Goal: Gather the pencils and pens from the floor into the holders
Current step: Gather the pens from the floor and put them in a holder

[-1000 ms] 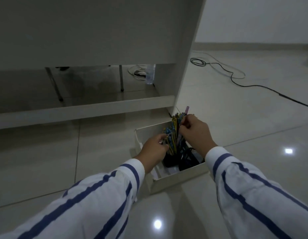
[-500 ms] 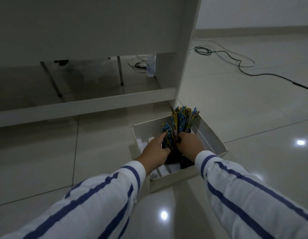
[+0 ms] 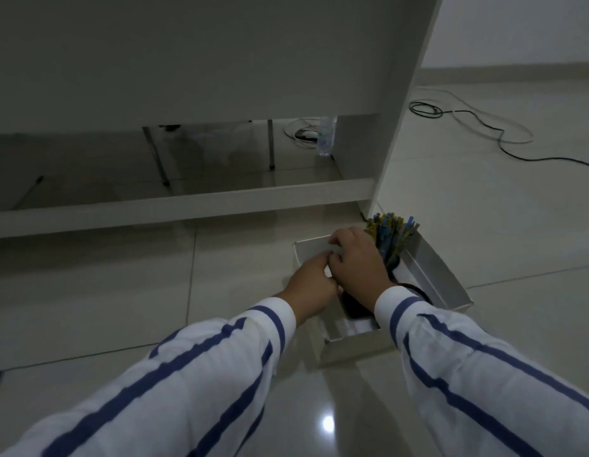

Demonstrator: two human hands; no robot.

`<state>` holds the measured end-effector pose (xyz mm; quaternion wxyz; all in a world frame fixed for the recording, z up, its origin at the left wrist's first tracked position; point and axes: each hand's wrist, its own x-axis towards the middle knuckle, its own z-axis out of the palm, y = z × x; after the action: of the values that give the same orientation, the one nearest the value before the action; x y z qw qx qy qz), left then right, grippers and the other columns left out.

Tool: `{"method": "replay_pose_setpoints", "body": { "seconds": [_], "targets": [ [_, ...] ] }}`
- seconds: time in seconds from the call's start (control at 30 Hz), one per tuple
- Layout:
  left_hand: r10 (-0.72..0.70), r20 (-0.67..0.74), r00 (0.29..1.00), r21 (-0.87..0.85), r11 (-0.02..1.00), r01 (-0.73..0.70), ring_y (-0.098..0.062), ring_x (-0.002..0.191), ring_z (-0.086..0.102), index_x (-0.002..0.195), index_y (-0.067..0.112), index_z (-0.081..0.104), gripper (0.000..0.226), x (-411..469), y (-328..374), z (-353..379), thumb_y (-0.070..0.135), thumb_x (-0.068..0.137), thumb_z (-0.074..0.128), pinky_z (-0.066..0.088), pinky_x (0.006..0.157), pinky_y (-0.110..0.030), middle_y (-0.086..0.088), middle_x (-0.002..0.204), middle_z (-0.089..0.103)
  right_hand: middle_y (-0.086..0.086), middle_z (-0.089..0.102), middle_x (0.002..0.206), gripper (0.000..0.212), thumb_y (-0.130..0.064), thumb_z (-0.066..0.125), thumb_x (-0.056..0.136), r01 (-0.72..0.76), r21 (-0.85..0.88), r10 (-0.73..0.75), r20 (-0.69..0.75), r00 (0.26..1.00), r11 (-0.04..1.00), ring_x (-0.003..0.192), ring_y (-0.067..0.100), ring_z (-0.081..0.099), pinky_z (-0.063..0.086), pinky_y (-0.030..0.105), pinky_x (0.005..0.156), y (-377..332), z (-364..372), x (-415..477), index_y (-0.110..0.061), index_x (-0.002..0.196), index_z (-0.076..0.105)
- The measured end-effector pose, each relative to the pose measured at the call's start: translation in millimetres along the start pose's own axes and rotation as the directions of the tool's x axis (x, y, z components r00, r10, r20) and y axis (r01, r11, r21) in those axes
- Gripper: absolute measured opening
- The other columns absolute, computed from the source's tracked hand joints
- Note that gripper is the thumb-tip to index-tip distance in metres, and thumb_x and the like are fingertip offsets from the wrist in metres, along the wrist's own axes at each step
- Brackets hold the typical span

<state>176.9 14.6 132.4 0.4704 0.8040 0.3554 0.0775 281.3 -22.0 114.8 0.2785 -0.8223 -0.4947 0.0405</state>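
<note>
Nearest, on the glossy floor (image 3: 220, 291), an open white box (image 3: 352, 349). Inside, near its front wall, a dark holder (image 3: 354, 310), half hidden by the wrists, contents unseen. Over the box's left half, left hand (image 3: 311, 286) and right hand (image 3: 359, 263) close together, fingers curled inward and meeting; impossible to tell what, if anything, pinched between them. Farther in, by the right wall, blue and yellow pencils and pens (image 3: 390, 235) bunched upright in a second holder (image 3: 394, 269). Beyond, a white desk (image 3: 220, 61) and a black cable (image 3: 424, 109).
</note>
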Motion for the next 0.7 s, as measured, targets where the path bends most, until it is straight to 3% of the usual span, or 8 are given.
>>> {"method": "replay_pose_setpoints", "body": {
  "seconds": [0.1, 0.23, 0.53, 0.7],
  "targets": [
    [-0.042, -0.073, 0.996, 0.014, 0.999, 0.043, -0.026, 0.100, 0.061, 0.119, 0.011, 0.057, 0.031, -14, -19, -30, 0.008, 0.091, 0.045, 0.047, 0.083, -0.031, -0.013, 0.117, 0.063, 0.015, 0.059, 0.109, 0.026, -0.006, 0.056, 0.080, 0.080, -0.005, -0.079, 0.036, 0.996, 0.997, 0.105, 0.032, 0.052, 0.041, 0.036, 0.088, -39, 15, 3, -0.005, 0.106, 0.063],
    [-0.127, -0.160, 0.979, 0.090, 0.986, 0.143, -0.024, 0.136, 0.039, 0.146, 0.015, 0.031, 0.056, -44, -56, -82, 0.009, 0.092, 0.044, 0.033, 0.105, -0.027, -0.008, 0.150, 0.037, 0.009, 0.057, 0.118, 0.030, -0.012, 0.053, 0.086, 0.189, 0.009, -0.188, 0.101, 0.977, 0.982, 0.111, 0.024, 0.052, 0.039, 0.029, 0.093, -99, 33, 7, -0.010, 0.116, 0.059],
    [-0.176, -0.341, 0.923, 0.298, 0.912, 0.284, -0.025, 0.138, 0.037, 0.149, 0.020, 0.026, 0.057, -158, -127, -235, 0.016, 0.095, 0.046, 0.031, 0.110, -0.032, -0.007, 0.152, 0.035, 0.010, 0.053, 0.116, 0.027, -0.020, 0.048, 0.091, 0.447, 0.085, -0.453, 0.260, 0.853, 0.890, 0.108, 0.026, 0.050, 0.042, 0.032, 0.090, -288, 80, -9, -0.011, 0.116, 0.056],
    [-0.146, -0.368, 0.918, 0.400, 0.866, 0.298, -0.023, 0.138, 0.036, 0.147, 0.022, 0.031, 0.055, -227, -163, -304, 0.012, 0.094, 0.047, 0.030, 0.108, -0.030, -0.004, 0.152, 0.035, 0.010, 0.055, 0.118, 0.031, -0.019, 0.049, 0.089, 0.456, 0.154, -0.482, 0.300, 0.823, 0.876, 0.106, 0.027, 0.054, 0.043, 0.031, 0.084, -377, 112, -46, -0.012, 0.118, 0.055]
  ]
}}
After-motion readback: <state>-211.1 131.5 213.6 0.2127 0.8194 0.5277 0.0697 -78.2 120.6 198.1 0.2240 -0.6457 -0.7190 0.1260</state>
